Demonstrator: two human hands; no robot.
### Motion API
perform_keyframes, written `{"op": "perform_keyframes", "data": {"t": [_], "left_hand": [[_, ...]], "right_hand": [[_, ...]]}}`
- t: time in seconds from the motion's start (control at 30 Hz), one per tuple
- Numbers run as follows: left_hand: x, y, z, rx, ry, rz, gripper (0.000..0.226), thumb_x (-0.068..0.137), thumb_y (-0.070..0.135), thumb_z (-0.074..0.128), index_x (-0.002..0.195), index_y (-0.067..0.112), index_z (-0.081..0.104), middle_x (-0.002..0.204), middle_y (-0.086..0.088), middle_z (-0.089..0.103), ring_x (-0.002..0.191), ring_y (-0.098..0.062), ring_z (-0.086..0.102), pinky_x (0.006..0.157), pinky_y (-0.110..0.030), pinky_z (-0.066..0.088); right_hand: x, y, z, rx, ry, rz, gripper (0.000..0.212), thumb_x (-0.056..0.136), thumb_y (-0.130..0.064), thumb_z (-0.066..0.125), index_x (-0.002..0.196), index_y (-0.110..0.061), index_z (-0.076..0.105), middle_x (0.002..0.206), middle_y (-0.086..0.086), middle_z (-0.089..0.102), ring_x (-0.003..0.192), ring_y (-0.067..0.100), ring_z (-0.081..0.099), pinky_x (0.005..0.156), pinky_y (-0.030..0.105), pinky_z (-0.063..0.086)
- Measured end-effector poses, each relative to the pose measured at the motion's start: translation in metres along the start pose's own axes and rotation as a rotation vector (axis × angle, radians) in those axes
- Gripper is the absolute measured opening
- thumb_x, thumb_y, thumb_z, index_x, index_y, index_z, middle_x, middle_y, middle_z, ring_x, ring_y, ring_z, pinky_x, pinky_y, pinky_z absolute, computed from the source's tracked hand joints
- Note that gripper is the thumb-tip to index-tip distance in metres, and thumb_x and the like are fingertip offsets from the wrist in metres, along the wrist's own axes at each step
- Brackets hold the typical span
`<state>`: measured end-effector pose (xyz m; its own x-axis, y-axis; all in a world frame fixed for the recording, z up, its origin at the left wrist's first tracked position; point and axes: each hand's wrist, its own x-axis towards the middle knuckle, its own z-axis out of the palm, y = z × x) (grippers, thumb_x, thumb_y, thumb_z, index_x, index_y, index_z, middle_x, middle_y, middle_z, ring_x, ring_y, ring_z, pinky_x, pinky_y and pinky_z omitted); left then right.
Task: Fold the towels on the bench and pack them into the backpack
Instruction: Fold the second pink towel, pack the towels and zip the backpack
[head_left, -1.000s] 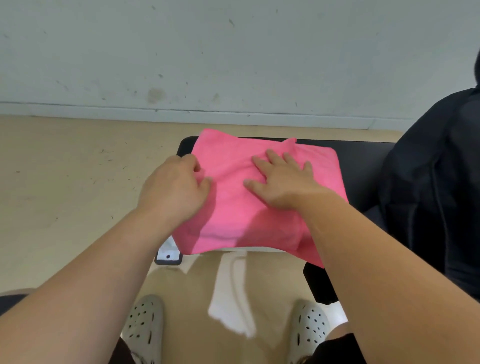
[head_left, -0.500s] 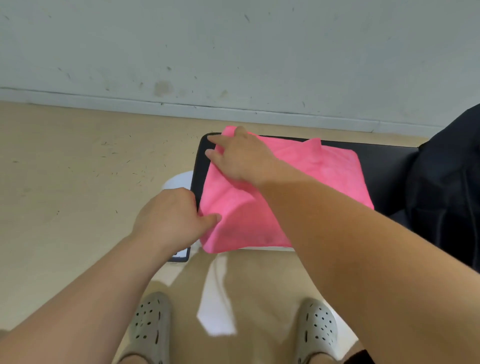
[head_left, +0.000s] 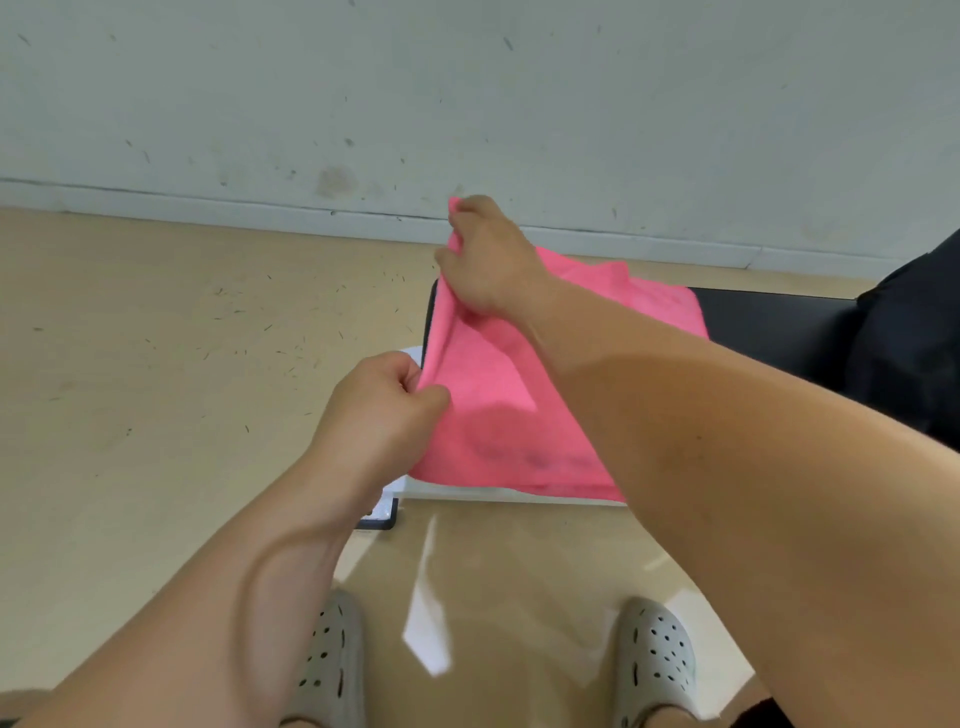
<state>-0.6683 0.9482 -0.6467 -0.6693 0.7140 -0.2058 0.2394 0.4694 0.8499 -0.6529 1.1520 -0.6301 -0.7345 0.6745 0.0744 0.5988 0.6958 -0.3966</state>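
Pink towel (head_left: 519, 405): laid over the left end of the black bench (head_left: 769, 322), with its 9 o'clock edge lifted.
Left hand (head_left: 374, 410): the towel's 8 o'clock corner is pinched between thumb and curled fingers.
Right hand (head_left: 488, 260): the 11 o'clock corner is gripped and held raised.
Black backpack (head_left: 914, 343): seen at the towel's 3 o'clock, well apart.

place: bare indoor room | cues: scuffed white wall (head_left: 467, 78), glossy beige floor (head_left: 156, 364), black padded bench (head_left: 769, 322)
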Motion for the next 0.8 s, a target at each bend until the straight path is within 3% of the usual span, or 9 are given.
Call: {"op": "perform_keyframes", "data": {"t": [0.1, 0.23, 0.37, 0.43, 0.53, 0.7, 0.8], "left_hand": [[0.005, -0.003, -0.007, 0.025, 0.026, -0.037, 0.008, 0.079, 0.015, 0.061, 0.083, 0.015, 0.055, 0.072, -0.007, 0.06, 0.059, -0.024, 0.052, 0.054, -0.029, 0.037], [0.005, -0.006, -0.015, 0.334, 0.01, -0.001, 0.025, 0.08, 0.018, 0.064, 0.099, 0.018, 0.048, 0.075, -0.003, 0.06, 0.064, -0.022, 0.057, 0.051, -0.031, 0.039], [0.005, -0.002, -0.013, 0.617, 0.087, 0.093, 0.053, 0.078, 0.029, 0.066, 0.124, 0.021, 0.041, 0.11, -0.006, 0.053, 0.096, -0.033, 0.057, 0.076, -0.042, 0.049], [0.003, 0.007, -0.006, 0.631, 0.142, 0.193, 0.051, 0.079, 0.031, 0.066, 0.125, 0.022, 0.046, 0.117, -0.007, 0.05, 0.105, -0.036, 0.053, 0.083, -0.046, 0.048], [-0.005, 0.021, 0.016, 0.567, 0.106, 0.41, 0.039, 0.077, 0.037, 0.071, 0.11, 0.02, 0.058, 0.106, -0.006, 0.056, 0.098, -0.033, 0.055, 0.082, -0.045, 0.049], [-0.023, 0.029, 0.063, 0.648, -0.128, 0.612, 0.054, 0.063, 0.06, 0.06, 0.099, 0.02, 0.065, 0.093, -0.001, 0.056, 0.087, -0.028, 0.054, 0.076, -0.042, 0.049], [-0.026, 0.027, 0.078, 0.783, -0.172, 0.64, 0.05, 0.065, 0.056, 0.062, 0.1, 0.02, 0.064, 0.096, 0.0, 0.053, 0.089, -0.028, 0.052, 0.075, -0.042, 0.049]], "right_hand": [[0.007, -0.024, 0.005, 0.01, -0.096, -0.147, 0.061, 0.1, -0.036, 0.047, 0.153, -0.008, 0.034, 0.165, 0.004, 0.019, 0.149, 0.021, 0.025, 0.121, 0.035, 0.022], [-0.004, -0.02, 0.027, -0.15, -0.355, -0.159, 0.066, 0.102, -0.054, 0.033, 0.159, -0.025, 0.015, 0.167, 0.004, 0.011, 0.153, 0.02, 0.013, 0.123, 0.046, 0.015], [-0.037, 0.007, 0.026, -0.036, -0.171, -0.166, 0.066, 0.098, -0.056, 0.035, 0.156, -0.026, 0.029, 0.16, 0.007, 0.034, 0.147, 0.025, 0.03, 0.119, 0.048, 0.025], [-0.057, 0.024, 0.014, 0.055, -0.063, -0.109, 0.065, 0.093, -0.055, 0.036, 0.15, -0.023, 0.041, 0.153, 0.006, 0.044, 0.141, 0.025, 0.038, 0.116, 0.046, 0.03], [-0.093, 0.059, -0.007, 0.034, 0.054, 0.041, 0.06, 0.09, -0.052, 0.045, 0.143, -0.024, 0.05, 0.146, 0.005, 0.051, 0.134, 0.03, 0.044, 0.112, 0.046, 0.034], [-0.142, 0.113, -0.048, -0.037, -0.009, 0.398, 0.051, 0.09, -0.045, 0.057, 0.138, -0.029, 0.052, 0.137, 0.009, 0.046, 0.127, 0.036, 0.043, 0.104, 0.047, 0.041], [-0.154, 0.133, -0.065, 0.051, -0.018, 0.514, 0.05, 0.084, -0.047, 0.057, 0.129, -0.027, 0.056, 0.127, 0.009, 0.051, 0.116, 0.034, 0.052, 0.096, 0.044, 0.049]]}}
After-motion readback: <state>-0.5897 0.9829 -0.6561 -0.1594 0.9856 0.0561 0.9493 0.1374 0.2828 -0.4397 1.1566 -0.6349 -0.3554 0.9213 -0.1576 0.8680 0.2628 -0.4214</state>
